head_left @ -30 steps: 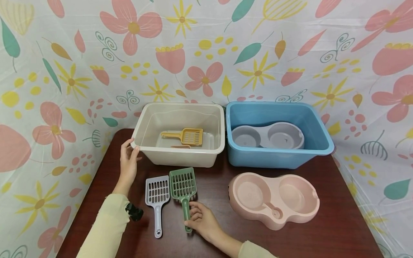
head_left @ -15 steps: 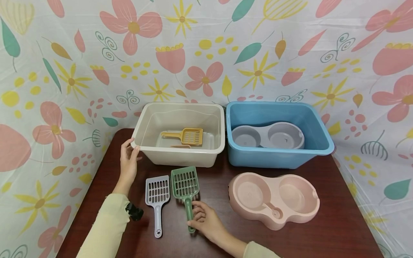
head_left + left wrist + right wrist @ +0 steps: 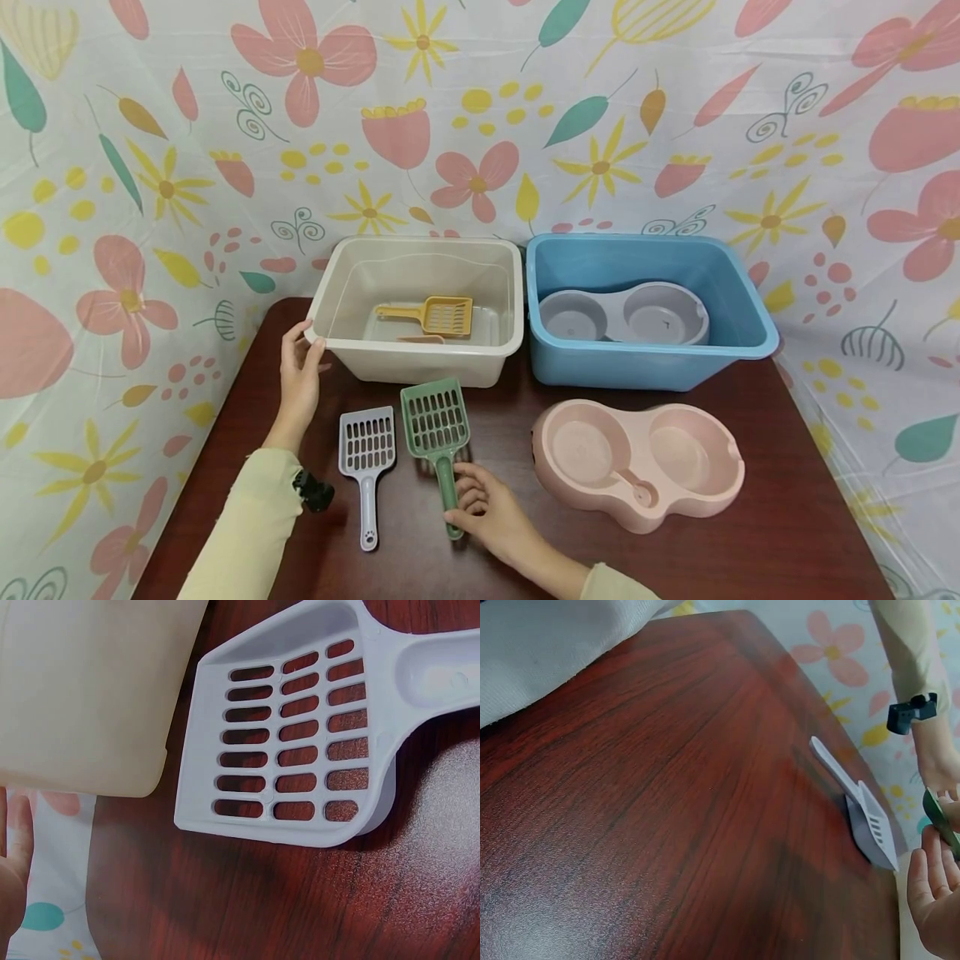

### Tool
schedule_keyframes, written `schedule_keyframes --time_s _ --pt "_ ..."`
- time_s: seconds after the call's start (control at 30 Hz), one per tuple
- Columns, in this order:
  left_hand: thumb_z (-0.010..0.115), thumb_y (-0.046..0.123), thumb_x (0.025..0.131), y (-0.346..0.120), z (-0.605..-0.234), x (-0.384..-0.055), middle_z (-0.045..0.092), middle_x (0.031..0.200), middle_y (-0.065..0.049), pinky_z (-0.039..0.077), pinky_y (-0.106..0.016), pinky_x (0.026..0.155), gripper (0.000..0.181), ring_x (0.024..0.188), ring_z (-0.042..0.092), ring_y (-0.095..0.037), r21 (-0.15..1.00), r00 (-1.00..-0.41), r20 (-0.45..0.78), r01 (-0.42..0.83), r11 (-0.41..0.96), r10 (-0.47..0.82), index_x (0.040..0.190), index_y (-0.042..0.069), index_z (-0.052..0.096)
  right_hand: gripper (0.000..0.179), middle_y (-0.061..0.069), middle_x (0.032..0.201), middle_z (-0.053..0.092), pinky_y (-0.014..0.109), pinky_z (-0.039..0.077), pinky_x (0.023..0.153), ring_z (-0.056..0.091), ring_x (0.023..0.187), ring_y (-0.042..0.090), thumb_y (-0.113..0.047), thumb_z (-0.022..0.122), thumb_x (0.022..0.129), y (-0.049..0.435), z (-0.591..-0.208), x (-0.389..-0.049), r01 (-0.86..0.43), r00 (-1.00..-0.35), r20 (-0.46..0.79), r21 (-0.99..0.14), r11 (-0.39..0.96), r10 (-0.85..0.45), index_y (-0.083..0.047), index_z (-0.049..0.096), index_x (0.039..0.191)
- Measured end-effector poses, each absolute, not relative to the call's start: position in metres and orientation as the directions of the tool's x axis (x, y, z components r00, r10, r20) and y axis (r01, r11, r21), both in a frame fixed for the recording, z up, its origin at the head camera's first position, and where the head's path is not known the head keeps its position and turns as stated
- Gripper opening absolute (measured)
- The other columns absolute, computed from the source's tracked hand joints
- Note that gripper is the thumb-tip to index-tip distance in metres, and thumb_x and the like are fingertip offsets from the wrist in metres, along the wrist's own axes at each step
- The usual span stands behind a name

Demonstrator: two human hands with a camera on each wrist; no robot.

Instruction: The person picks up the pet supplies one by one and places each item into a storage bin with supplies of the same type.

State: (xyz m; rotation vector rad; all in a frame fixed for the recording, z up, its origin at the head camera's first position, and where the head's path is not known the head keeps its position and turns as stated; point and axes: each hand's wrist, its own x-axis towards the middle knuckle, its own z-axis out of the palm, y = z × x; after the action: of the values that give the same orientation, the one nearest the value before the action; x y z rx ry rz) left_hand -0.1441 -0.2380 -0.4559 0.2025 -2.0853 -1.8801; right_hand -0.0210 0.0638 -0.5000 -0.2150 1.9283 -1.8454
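Fingers of the right hand (image 3: 491, 512) pinch the handle of a green scoop (image 3: 439, 455), its slotted head towards the beige tub (image 3: 416, 367). A lilac-grey scoop (image 3: 367, 469) lies just left on the bench (image 3: 322, 575). The left hand (image 3: 300, 379), thumb and forefinger apart, touches the tub's front left corner. Inside lies a yellow scoop (image 3: 425, 316).
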Motion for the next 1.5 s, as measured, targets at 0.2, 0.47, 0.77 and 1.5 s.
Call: schedule_keyframes --time_s 0.2,0.47,0.77,1.5 --pt "0.047 0.010 0.104 -0.237 -0.455 -0.145 0.049 0.128 -0.014 0.046 -0.038 0.085 0.044 0.105 0.051 -0.005 0.989 -0.936 0.129 0.097 0.113 -0.328 0.145 0.000 0.034 0.060 0.008 0.106 0.062 0.021 0.049 0.073 0.056 0.084 0.009 -0.001 0.077 0.084 0.068 -0.496 -0.021 0.133 -0.891 -0.178 -0.982 0.135 -0.417 0.006 0.049 0.137" --pt "0.048 0.010 0.104 -0.237 -0.456 -0.145 0.049 0.128 -0.017 0.047 -0.038 0.085 0.044 0.103 0.052 -0.005 0.989 -0.935 0.131 0.100 0.110 -0.331 0.145 0.000 0.035 0.061 0.009 0.106 0.061 0.021 0.049 0.074 0.056 0.085 0.010 -0.002 0.077 0.084 0.073 -0.490 -0.020 0.122 -0.900 -0.163 -0.985 0.126 -0.405 0.006 0.048 0.137" --pt "0.048 0.010 0.104 -0.238 -0.456 -0.146 0.050 0.127 -0.016 0.046 -0.040 0.085 0.043 0.103 0.052 -0.006 0.989 -0.936 0.132 0.101 0.108 -0.327 0.144 -0.001 0.034 0.061 0.011 0.108 0.062 0.022 0.049 0.076 0.057 0.088 0.013 -0.005 0.078 0.085 0.076 -0.477 -0.020 0.152 -0.903 -0.172 -0.985 0.084 -0.392 0.005 0.049 0.137" --pt "0.048 0.010 0.104 -0.237 -0.457 -0.145 0.050 0.125 -0.016 0.047 -0.029 0.081 0.043 0.103 0.052 -0.006 0.988 -0.933 0.144 0.116 0.104 -0.330 0.144 -0.001 0.035 0.061 0.013 0.107 0.062 0.022 0.050 0.080 0.058 0.090 0.013 -0.001 0.077 0.084 0.078 -0.453 -0.026 0.092 -0.922 -0.111 -0.993 0.068 -0.371 0.005 0.049 0.137"
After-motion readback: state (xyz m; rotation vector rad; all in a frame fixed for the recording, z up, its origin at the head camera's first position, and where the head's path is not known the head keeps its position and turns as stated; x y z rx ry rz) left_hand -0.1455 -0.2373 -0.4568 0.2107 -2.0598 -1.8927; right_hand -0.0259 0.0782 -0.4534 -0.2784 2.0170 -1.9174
